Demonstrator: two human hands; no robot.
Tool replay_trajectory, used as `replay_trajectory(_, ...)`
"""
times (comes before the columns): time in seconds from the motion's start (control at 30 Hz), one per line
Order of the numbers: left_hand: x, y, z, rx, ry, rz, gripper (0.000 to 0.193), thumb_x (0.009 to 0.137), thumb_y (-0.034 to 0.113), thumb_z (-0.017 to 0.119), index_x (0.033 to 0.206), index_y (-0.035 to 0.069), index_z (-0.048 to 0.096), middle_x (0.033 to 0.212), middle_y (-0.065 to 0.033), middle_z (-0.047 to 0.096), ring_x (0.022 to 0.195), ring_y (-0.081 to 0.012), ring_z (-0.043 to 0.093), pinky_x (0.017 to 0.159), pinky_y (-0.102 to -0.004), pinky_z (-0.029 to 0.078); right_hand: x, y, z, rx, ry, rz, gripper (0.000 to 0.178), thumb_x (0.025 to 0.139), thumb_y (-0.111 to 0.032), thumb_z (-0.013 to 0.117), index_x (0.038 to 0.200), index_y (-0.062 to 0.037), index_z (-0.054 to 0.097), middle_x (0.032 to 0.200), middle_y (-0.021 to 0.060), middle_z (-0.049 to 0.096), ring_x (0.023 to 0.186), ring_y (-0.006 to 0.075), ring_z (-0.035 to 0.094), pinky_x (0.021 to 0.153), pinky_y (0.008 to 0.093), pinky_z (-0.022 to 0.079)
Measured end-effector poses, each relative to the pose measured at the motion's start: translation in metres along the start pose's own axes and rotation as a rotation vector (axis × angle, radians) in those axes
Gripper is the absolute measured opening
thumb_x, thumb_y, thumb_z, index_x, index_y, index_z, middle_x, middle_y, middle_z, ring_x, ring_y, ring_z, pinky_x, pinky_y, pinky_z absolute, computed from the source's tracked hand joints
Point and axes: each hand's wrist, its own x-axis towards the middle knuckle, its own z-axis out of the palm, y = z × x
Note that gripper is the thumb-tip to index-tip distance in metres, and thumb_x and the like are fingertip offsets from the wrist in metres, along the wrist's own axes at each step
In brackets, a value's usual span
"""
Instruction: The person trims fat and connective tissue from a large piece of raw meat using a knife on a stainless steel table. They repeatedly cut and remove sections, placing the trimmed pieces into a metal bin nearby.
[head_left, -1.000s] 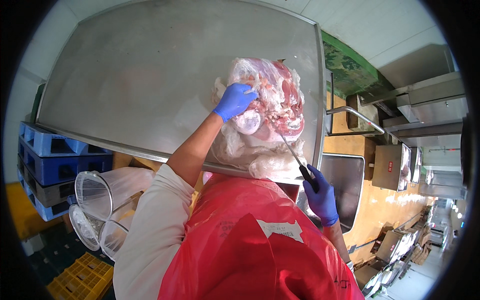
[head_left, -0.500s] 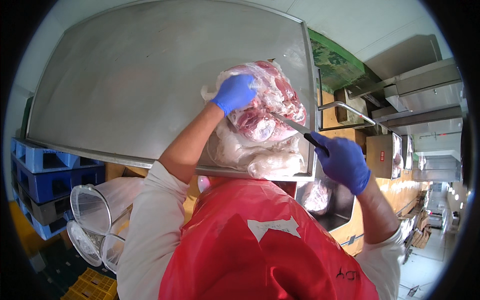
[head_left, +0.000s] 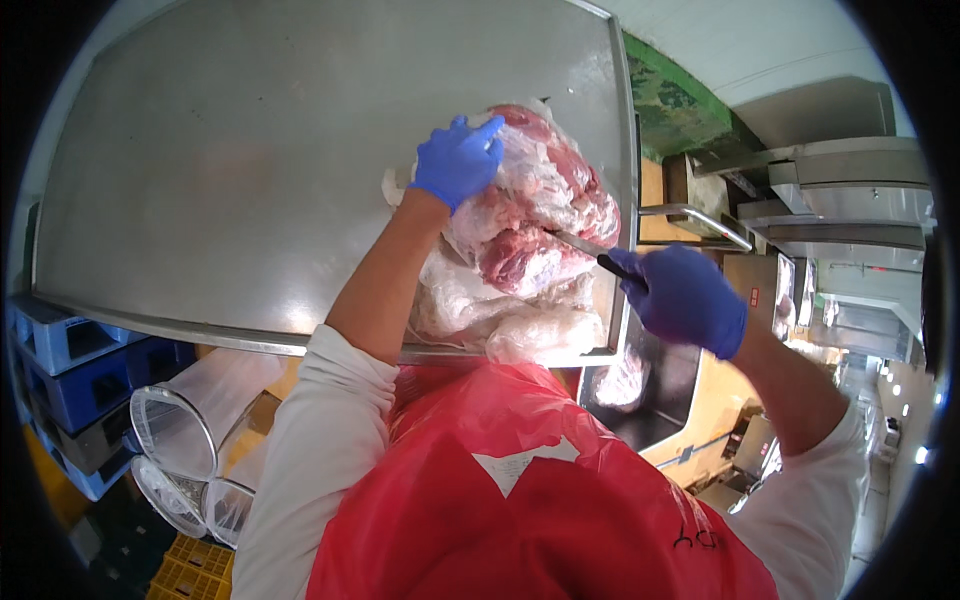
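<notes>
A large piece of raw meat point(head_left: 545, 185), red with pale fat and membrane, rests near the right end of a metal table point(head_left: 250, 200). Crumpled clear plastic film point(head_left: 545, 335) lies under and in front of it. My left hand point(head_left: 458, 163), in a blue glove, grips the meat's upper left side with bent fingers. In my right hand point(head_left: 685, 300), also gloved, is the dark handle of a knife point(head_left: 582, 245). The blade points left, its tip at a cleft in the middle of the meat and partly hidden there.
Below the table's right corner stands a dark metal tub point(head_left: 655, 400) holding a pale piece of meat. A bent metal handle point(head_left: 697, 212) juts out beyond the table's right edge. Stacked blue pallets point(head_left: 75, 375) and several clear plastic-lined hoops point(head_left: 175, 430) are at lower left.
My left hand has moved slightly up and left along the meat. The knife has shifted a little right and down, its blade lying lower. The whole view has also shifted slightly.
</notes>
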Motion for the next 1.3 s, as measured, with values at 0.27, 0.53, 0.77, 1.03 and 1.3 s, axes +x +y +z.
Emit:
replay_trajectory(0.27, 0.023, 0.001, 0.002, 0.045, 0.018, 0.024, 0.049, 0.104, 0.042, 0.045, 0.151, 0.034, 0.055, 0.141, -0.0271, 0.061, 0.119, -0.0483, 0.065, 0.105, -0.0555, 0.052, -0.042, 0.031, 0.199, 0.413, 0.513, 0.021, 0.062, 0.096, -0.019, 0.071, 0.155, -0.0259, 0.053, 0.079, 0.017, 0.066, 0.066, 0.0385, 0.068, 0.062, 0.0501, 0.056)
replay_trajectory(0.53, 0.018, 0.005, 0.009, 0.021, -0.051, -0.091, 0.051, 0.104, 0.042, 0.042, 0.152, 0.029, 0.054, 0.136, -0.0246, 0.064, 0.118, -0.0499, 0.065, 0.104, -0.0589, 0.051, -0.063, 0.089, 0.091, 0.43, 0.224, -0.036, 0.046, 0.1, -0.026, 0.07, 0.146, -0.0285, 0.064, 0.084, 0.0195, 0.074, 0.073, 0.0383, 0.073, 0.066, 0.0475, 0.057)
replay_trajectory(0.77, -0.005, 0.034, 0.007, 0.091, -0.054, -0.097, 0.05, 0.105, 0.04, 0.042, 0.152, 0.027, 0.054, 0.127, -0.0289, 0.066, 0.113, -0.0488, 0.067, 0.102, -0.0576, 0.052, -0.043, 0.056, 0.172, 0.482, 0.255, 0.097, 0.051, 0.1, -0.033, 0.07, 0.15, -0.0281, 0.059, 0.081, 0.0194, 0.074, 0.076, 0.0422, 0.073, 0.068, 0.0497, 0.059)
replay_trajectory(1.03, 0.004, 0.022, 0.011, 0.01, -0.1, -0.128, 0.049, 0.106, 0.039, 0.04, 0.15, 0.025, 0.054, 0.129, -0.0262, 0.067, 0.118, -0.0507, 0.065, 0.099, -0.0702, 0.049, -0.043, 0.042, 0.229, 0.355, 0.565, 0.045, 0.056, 0.098, -0.022, 0.073, 0.151, -0.0223, 0.058, 0.083, 0.0159, 0.074, 0.067, 0.0362, 0.073, 0.06, 0.0467, 0.059)
replay_trajectory(1.3, 0.005, 0.044, -0.005, 0.119, -0.116, -0.127, 0.046, 0.107, 0.039, 0.038, 0.146, 0.023, 0.056, 0.128, -0.0237, 0.07, 0.117, -0.0471, 0.067, 0.103, -0.059, 0.052, -0.037, 0.027, 0.278, 0.444, 0.656, 0.103, 0.059, 0.095, -0.014, 0.074, 0.151, -0.0186, 0.058, 0.103, 0.0137, 0.079, 0.082, 0.0326, 0.077, 0.07, 0.0425, 0.062)
